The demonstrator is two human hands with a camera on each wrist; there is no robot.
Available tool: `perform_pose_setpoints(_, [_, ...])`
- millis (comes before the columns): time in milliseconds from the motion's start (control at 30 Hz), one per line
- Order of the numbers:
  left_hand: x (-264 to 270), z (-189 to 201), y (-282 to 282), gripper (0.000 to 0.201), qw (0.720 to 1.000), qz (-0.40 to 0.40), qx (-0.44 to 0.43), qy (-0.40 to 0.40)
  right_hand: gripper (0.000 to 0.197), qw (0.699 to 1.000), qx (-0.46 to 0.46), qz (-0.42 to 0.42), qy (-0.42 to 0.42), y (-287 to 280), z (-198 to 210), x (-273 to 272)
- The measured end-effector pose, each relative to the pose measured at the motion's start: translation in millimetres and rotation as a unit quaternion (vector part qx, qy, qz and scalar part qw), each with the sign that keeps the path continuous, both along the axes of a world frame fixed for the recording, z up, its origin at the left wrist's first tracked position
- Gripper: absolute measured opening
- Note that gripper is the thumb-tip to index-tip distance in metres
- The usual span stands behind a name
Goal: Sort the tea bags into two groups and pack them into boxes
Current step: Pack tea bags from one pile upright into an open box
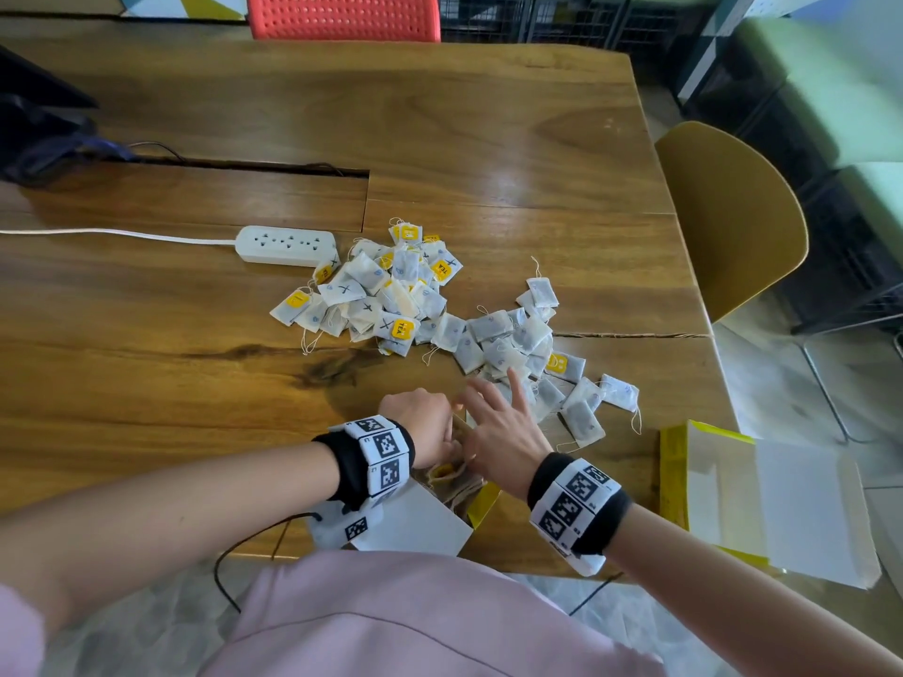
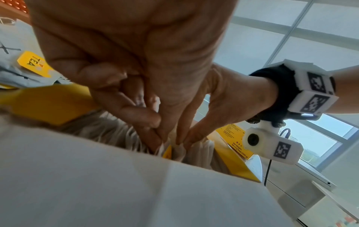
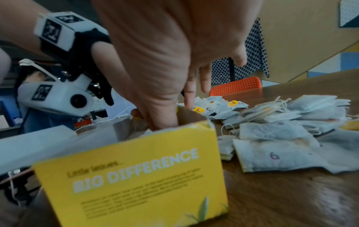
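1. The broad brown wooden table (image 1: 488,139) bears everything; a red perforated plastic chair (image 1: 342,14) stands at its far edge and a mustard-yellow curved chair (image 1: 733,222) at its right side.
2. A flattened yellow and white cardboard box (image 1: 762,500) lies at the table's near right corner, well apart from both hands.
3. An open yellow cardboard tea box printed "BIG DIFFERENCE" (image 3: 136,172) stands at the near edge just in front of the person; its white flap (image 1: 415,525) folds toward the body; paper tea bags stand packed inside it (image 2: 108,130).
4. Two loose heaps of tea bags lie on the wood: a far heap of white bags with yellow tags and black X marks (image 1: 376,285), just beside a white power strip (image 1: 288,245); a nearer heap of greyish bags with small handwritten marks (image 1: 518,344), just right of the open box.
5. The left hand (image 1: 425,427) reaches down into the open box; its fingers (image 2: 136,113) are curled, pinching the tops of the packed bags.
6. The right hand (image 1: 503,432) reaches in beside it; thumb and one finger pinch a bag with a yellow tag (image 2: 174,149) inside the box, the other fingers spread straight toward the nearer heap.
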State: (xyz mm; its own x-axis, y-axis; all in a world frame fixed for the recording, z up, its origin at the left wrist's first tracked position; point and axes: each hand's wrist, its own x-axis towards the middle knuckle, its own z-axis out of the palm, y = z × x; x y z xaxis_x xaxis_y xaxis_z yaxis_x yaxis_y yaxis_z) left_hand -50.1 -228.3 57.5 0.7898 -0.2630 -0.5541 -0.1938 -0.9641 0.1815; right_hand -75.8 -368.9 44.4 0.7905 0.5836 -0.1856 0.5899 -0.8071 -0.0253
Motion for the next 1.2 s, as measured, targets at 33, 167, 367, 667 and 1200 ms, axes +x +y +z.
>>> perform_pose_setpoints(33, [0.7,1.1,-1.3,0.021,1.000,0.006,-0.004,0.004,0.023,1.000,0.012,0.013,-0.010,-0.5,1.7,-0.6])
perform_pose_setpoints(167, [0.3,2.5,-5.6,0.018,1.000,0.009,-0.013,0.012,0.021,1.000,0.006,0.008,0.014,1.1,3.7,-0.6])
perform_pose_setpoints(367, [-9.6,7.3,4.8,0.013,0.997,-0.061,-0.032,0.044,0.013,0.989,0.036,-0.082,0.116,-13.6,10.0,6.8])
perform_pose_setpoints(667, [1.7,11.2,20.3,0.007,0.995,-0.020,-0.095,0.029,0.032,0.940,0.145,-0.170,0.257,-41.8,18.9,5.5])
perform_pose_setpoints(1200, [-11.7,2.3,-5.0,0.011,0.997,-0.077,-0.018,0.020,0.015,0.992,0.057,-0.064,0.095,-7.8,4.1,-15.6])
